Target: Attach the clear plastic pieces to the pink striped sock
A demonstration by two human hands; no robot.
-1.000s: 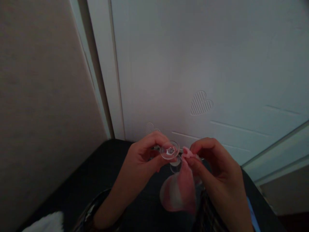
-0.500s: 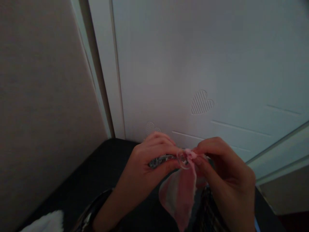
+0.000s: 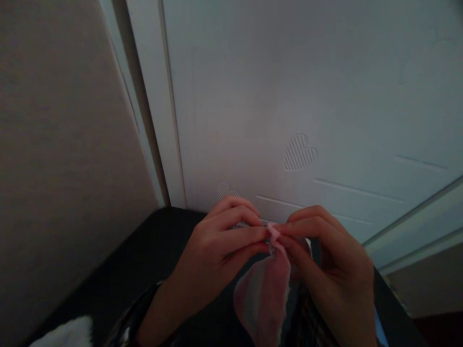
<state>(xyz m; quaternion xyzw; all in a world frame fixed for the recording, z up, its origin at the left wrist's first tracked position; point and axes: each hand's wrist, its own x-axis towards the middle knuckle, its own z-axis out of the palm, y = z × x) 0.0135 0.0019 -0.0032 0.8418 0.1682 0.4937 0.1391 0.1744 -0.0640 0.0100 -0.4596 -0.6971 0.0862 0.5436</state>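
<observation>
My left hand (image 3: 213, 255) is closed, its thumb and index finger pinched together against a gathered pink tip of cloth. Only a small shiny edge of a clear plastic ring (image 3: 271, 249) shows at those fingertips; the rest is hidden. My right hand (image 3: 333, 262) pinches the bunched end of a pink-and-white striped cloth (image 3: 265, 294) between thumb and fingers. From there the soft cloth hangs down between my wrists, with more of it behind my right fingers. A bit of crinkled clear material (image 3: 241, 224) shows behind my left fingers.
Under my hands is a dark surface (image 3: 144, 250). A white panel with embossed hearts (image 3: 282, 96) stands just beyond, and a beige wall (image 3: 65, 144) rises at left. White fluffy fabric (image 3: 67, 333) lies at the lower left. Something blue (image 3: 380, 328) shows beside my right wrist.
The clear ring, plainly seen before at my left fingertips, is now mostly covered. My left fingers have closed up against the bunched cloth, and both hands have shifted slightly left.
</observation>
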